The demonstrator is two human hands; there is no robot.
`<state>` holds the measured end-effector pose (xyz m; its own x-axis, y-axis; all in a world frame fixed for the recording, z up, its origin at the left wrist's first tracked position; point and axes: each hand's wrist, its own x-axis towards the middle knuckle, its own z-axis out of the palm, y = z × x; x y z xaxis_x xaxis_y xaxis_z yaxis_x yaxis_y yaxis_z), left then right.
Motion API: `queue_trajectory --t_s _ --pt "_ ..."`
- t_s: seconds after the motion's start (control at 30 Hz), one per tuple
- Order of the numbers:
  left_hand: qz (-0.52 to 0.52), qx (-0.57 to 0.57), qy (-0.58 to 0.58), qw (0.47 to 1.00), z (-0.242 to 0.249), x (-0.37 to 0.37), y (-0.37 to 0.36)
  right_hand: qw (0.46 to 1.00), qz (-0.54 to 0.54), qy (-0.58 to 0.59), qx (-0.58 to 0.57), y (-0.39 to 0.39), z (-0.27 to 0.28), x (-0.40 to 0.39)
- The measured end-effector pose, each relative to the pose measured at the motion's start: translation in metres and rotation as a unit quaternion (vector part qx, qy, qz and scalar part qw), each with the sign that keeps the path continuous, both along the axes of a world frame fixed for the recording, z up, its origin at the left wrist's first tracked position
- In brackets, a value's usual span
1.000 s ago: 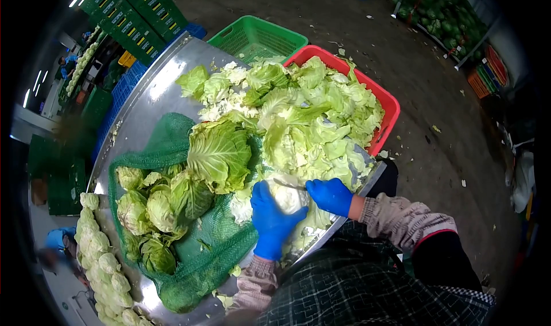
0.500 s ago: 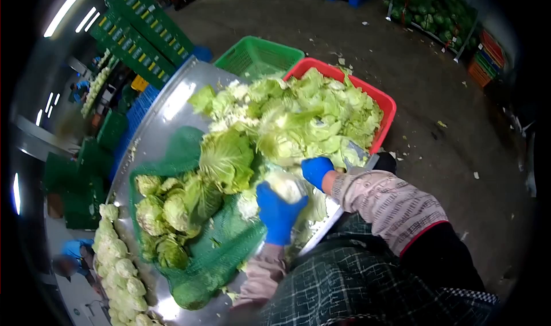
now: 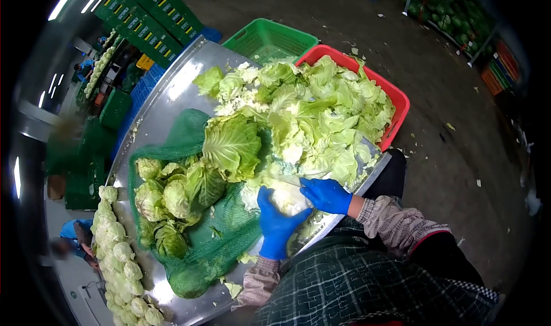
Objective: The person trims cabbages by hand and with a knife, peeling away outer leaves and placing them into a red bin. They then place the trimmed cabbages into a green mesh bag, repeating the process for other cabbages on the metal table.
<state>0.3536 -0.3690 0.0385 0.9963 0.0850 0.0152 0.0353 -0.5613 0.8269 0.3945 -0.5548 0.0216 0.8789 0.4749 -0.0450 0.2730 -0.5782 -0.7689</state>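
Observation:
A pale, stripped cabbage head (image 3: 286, 198) sits in my left hand (image 3: 278, 225), whose blue-gloved thumb and fingers curl around its near side. My right hand (image 3: 327, 196), also gloved in blue, is closed at the cabbage's right side. A thin pale edge shows at its fingertips, but I cannot make out what it is. Beyond both hands lies a heap of loose cabbage leaves (image 3: 327, 119). To the left, untrimmed cabbages (image 3: 175, 197) rest on a green mesh bag (image 3: 229, 228), with a large leafy cabbage (image 3: 232, 145) at its far end.
The metal table (image 3: 172, 90) runs under everything. A red crate (image 3: 396, 110) full of leaves and a green crate (image 3: 270, 36) stand beyond it. Pale trimmed cabbages (image 3: 120, 257) line the left edge. Another person (image 3: 77, 234) is at the far left; green boxes (image 3: 149, 24) are stacked behind.
My right hand has moved left and down from the leaf heap to the cabbage. My left hand still holds the cabbage. The view has shifted slightly.

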Motion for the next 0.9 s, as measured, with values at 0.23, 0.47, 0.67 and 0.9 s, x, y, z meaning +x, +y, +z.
queue_trajectory --t_s 0.23,0.47,0.67,0.9 --pt "0.054 -0.019 0.015 0.998 -0.019 0.010 -0.009 1.000 -0.009 0.001 -0.003 0.003 -0.015 0.015" --pt "0.052 -0.048 0.019 0.997 -0.008 0.010 -0.008 0.998 -0.034 0.038 0.021 0.010 -0.032 0.056" --pt "0.021 -0.109 0.040 0.993 0.005 -0.018 0.021 0.996 -0.082 -0.027 0.038 0.009 -0.033 0.049" --pt "0.209 -0.157 0.088 0.961 -0.023 -0.032 0.049 0.974 -0.107 -0.172 0.098 0.043 -0.004 0.005"
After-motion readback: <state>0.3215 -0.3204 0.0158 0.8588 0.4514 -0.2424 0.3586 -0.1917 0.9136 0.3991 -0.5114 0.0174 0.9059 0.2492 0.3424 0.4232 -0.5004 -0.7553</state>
